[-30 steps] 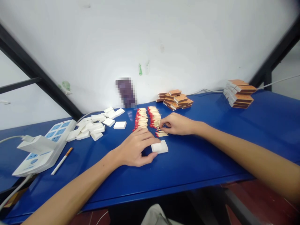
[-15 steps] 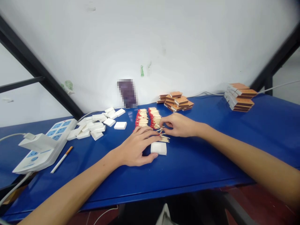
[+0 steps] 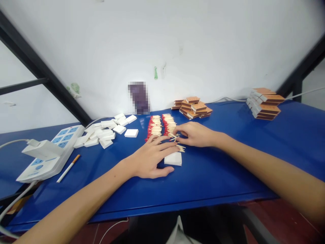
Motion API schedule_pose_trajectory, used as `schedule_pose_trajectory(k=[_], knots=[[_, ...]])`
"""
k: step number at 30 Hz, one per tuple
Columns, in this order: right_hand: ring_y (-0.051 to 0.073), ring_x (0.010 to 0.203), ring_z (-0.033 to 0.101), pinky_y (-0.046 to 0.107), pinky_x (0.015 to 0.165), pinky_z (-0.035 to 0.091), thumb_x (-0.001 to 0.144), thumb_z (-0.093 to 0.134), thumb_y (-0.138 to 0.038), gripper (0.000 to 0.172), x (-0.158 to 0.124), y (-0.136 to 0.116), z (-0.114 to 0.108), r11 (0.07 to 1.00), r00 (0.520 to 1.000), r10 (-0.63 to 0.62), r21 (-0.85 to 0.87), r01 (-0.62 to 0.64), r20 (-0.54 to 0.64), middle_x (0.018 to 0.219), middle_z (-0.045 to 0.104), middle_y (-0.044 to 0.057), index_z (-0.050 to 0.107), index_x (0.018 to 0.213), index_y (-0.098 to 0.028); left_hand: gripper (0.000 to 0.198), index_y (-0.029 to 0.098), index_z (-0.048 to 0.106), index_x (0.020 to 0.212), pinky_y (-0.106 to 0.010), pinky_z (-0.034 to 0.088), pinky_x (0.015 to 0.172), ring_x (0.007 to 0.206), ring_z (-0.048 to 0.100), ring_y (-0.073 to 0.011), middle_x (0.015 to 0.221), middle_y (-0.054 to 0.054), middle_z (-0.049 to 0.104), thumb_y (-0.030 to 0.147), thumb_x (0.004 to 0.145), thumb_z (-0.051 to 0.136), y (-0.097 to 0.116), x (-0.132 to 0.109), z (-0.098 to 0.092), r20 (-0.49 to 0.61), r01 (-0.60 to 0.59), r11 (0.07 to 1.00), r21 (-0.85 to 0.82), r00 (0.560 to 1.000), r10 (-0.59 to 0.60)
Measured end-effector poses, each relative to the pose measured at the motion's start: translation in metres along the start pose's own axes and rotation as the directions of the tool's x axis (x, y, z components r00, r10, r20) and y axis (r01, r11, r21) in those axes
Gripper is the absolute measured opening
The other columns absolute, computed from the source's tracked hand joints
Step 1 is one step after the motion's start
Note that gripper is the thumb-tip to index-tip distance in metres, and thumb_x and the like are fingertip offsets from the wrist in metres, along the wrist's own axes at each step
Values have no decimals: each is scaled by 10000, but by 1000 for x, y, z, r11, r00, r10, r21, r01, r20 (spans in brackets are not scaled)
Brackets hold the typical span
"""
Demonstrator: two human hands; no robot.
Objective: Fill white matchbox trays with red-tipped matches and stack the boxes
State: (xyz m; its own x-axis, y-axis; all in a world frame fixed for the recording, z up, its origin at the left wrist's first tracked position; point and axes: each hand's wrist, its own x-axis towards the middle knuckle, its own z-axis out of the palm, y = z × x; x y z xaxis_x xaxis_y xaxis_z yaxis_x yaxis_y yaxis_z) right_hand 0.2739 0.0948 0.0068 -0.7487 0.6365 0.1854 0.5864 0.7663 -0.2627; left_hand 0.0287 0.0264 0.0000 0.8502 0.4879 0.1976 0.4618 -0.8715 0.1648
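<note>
My left hand (image 3: 152, 156) lies on the blue table (image 3: 218, 176), fingers and thumb closed round the left side of a small white matchbox tray (image 3: 173, 159). My right hand (image 3: 194, 134) is just beyond it, fingertips pinching a few loose matches (image 3: 178, 146) at the near end of two rows of red-tipped matches (image 3: 162, 125). The loose matches lie scattered between both hands, right above the white tray.
A heap of white trays (image 3: 106, 130) sits left of the matches. Orange matchbox sleeves are piled behind (image 3: 194, 107) and stacked at far right (image 3: 265, 103). A white power strip (image 3: 49, 152) with a plug and a cigarette (image 3: 68, 168) lie at left.
The small bundle of matches near my right hand has spread into loose sticks. My left fingers have stretched out further over them; the white tray has barely moved.
</note>
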Motion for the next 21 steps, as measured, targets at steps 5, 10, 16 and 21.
schedule_pose_trajectory(k=[5,10,16,21], knots=[[117,620,486,242,591,280,896,585,-300,176,1,2,0,1000,1000,0,27,0,17,776,645,7,687,992,-193,600,254,459,1461,-566,296,1155,1390,415,-354,1466,-82,544,474,918,587,0,0,0,9,2,1000,-16,1000,-2],[114,606,485,240,585,286,922,565,-318,187,1,2,0,999,999,6,53,-8,33,759,646,9,688,960,-182,598,268,468,1459,-559,310,1151,1383,428,-351,1458,-82,552,463,911,606,0,0,-1,1,-8,1000,-24,1000,8],[113,572,454,253,567,263,921,569,-356,205,2,1,1,998,998,57,17,-57,34,702,616,3,677,906,-182,594,267,473,1456,-559,298,1155,1407,394,-360,1470,-80,541,457,910,610,0,0,-1,6,1,1000,-29,1000,0],[111,570,454,254,557,255,886,599,-343,163,3,0,2,988,988,151,-10,-151,16,681,609,-6,660,849,-196,587,271,474,1454,-560,264,1173,1389,411,-354,1479,-69,532,451,910,605,1,1,-2,29,17,999,-39,999,-16]])
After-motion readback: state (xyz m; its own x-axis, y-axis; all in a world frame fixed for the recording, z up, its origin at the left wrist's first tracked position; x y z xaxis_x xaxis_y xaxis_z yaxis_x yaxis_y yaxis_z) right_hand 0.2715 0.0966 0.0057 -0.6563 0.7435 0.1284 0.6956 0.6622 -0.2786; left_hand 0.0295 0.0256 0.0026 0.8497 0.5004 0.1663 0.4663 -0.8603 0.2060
